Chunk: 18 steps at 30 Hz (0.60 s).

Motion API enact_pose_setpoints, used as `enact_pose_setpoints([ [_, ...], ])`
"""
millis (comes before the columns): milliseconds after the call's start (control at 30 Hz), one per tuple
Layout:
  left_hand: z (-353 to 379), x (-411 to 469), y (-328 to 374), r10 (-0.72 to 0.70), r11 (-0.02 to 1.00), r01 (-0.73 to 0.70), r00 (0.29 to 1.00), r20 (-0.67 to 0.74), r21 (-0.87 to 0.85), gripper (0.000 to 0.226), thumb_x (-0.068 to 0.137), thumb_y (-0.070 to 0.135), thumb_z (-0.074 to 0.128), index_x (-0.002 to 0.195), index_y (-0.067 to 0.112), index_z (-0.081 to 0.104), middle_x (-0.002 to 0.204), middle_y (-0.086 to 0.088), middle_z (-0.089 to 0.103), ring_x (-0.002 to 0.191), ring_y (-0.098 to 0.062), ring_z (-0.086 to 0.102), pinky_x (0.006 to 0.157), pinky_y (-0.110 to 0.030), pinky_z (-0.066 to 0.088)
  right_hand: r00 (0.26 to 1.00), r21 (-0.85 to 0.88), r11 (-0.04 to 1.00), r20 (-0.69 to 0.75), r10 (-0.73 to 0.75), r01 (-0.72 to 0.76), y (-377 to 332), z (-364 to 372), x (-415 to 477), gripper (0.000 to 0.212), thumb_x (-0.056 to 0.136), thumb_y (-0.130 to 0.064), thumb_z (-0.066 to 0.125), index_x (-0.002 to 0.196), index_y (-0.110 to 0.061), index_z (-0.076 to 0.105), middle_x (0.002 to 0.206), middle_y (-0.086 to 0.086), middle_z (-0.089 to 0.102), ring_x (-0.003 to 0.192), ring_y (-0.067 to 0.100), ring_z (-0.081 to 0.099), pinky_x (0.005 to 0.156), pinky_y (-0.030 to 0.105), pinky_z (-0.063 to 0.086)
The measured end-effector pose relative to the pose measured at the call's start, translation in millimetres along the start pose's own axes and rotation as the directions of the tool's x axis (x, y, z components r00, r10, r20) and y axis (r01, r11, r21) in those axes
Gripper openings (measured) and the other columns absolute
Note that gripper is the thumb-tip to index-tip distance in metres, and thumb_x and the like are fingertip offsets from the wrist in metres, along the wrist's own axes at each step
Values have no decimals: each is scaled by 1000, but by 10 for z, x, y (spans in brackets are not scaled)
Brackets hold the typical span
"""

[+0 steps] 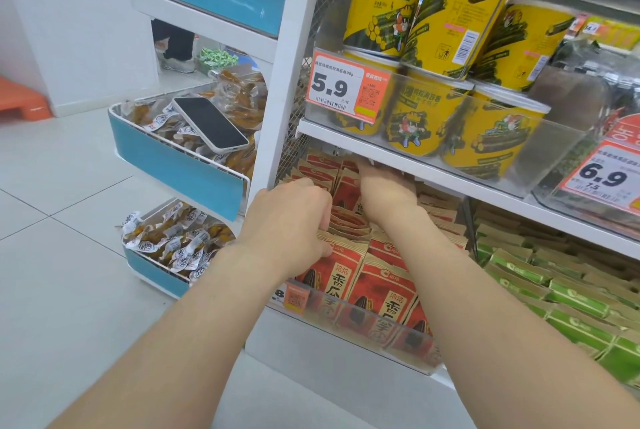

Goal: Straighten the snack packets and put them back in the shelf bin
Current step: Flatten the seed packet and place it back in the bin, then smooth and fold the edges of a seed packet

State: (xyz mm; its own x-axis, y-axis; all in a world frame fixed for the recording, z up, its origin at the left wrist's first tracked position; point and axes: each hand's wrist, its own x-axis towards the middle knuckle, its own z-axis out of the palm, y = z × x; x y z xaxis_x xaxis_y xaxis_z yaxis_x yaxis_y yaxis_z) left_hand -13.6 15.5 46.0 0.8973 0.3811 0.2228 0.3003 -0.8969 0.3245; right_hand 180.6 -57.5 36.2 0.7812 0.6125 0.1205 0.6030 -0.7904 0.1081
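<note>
Red and brown sunflower seed packets stand in rows in a clear shelf bin on the lower shelf. My left hand grips the tops of several packets in the left row, fingers curled over their edges. My right hand reaches deeper under the upper shelf and rests on packets at the back of the bin; its fingertips are hidden among them.
Yellow seaweed snack tubs fill the shelf above, with a 5.9 price tag. Green packets sit right of the red ones. At left, blue end bins hold small snack packs, and a phone lies on one.
</note>
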Motion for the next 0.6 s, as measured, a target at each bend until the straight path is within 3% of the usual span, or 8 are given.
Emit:
enact_pose_setpoints([
  [100,-4,-2,0,0,1000,0,1000,1,4,34,84,47,89,85,33,58,104,11,57,98,-18,60,90,-39,50,986,-68,998,165,19,-8,-11,-21,49,105,96,-1,58,170,-41,-4,180,1,12,162,36,24,123,58,34],
  [200,5,-12,8,5,1000,-5,1000,2,28,33,86,47,87,87,34,57,105,10,56,100,-19,60,91,-40,46,957,-51,998,286,38,-25,19,-3,117,84,110,-26,44,169,-44,-12,180,-5,-14,167,32,-4,131,59,4],
  [267,7,-25,12,4,999,-5,1000,5,32,33,86,47,87,89,34,57,106,9,56,101,-20,59,90,-40,44,943,-23,1000,332,25,-19,26,-63,126,81,110,-25,42,169,-43,-12,179,-6,-18,167,32,-8,131,59,0],
  [333,-2,-36,4,1,1000,-2,1000,4,29,33,86,47,87,90,34,57,106,9,55,101,-20,59,88,-39,43,936,15,1000,353,-1,-5,6,-137,91,90,106,-11,46,170,-37,-13,179,-4,-18,167,33,-7,132,58,5],
  [400,-5,-42,3,1,1000,-1,1000,11,27,33,85,48,88,90,35,57,106,10,55,101,-20,59,88,-39,44,952,66,998,306,-18,-3,-16,-156,-8,95,103,-4,48,170,-28,-14,180,2,-14,167,34,-5,133,58,3],
  [533,11,-32,32,-7,999,7,1000,-14,49,36,84,49,89,95,34,58,107,9,55,104,-22,60,95,-44,46,969,363,931,245,-44,-49,-9,-67,-201,69,114,-24,37,173,-14,2,180,11,-7,166,35,-11,131,56,-8],
  [600,40,-19,45,-15,998,17,999,-29,65,43,84,49,89,100,32,54,112,7,57,108,-23,60,100,-47,46,985,420,907,163,-54,-19,-24,-51,-322,64,114,-25,38,171,-10,15,180,16,4,166,37,-2,133,57,-2],
])
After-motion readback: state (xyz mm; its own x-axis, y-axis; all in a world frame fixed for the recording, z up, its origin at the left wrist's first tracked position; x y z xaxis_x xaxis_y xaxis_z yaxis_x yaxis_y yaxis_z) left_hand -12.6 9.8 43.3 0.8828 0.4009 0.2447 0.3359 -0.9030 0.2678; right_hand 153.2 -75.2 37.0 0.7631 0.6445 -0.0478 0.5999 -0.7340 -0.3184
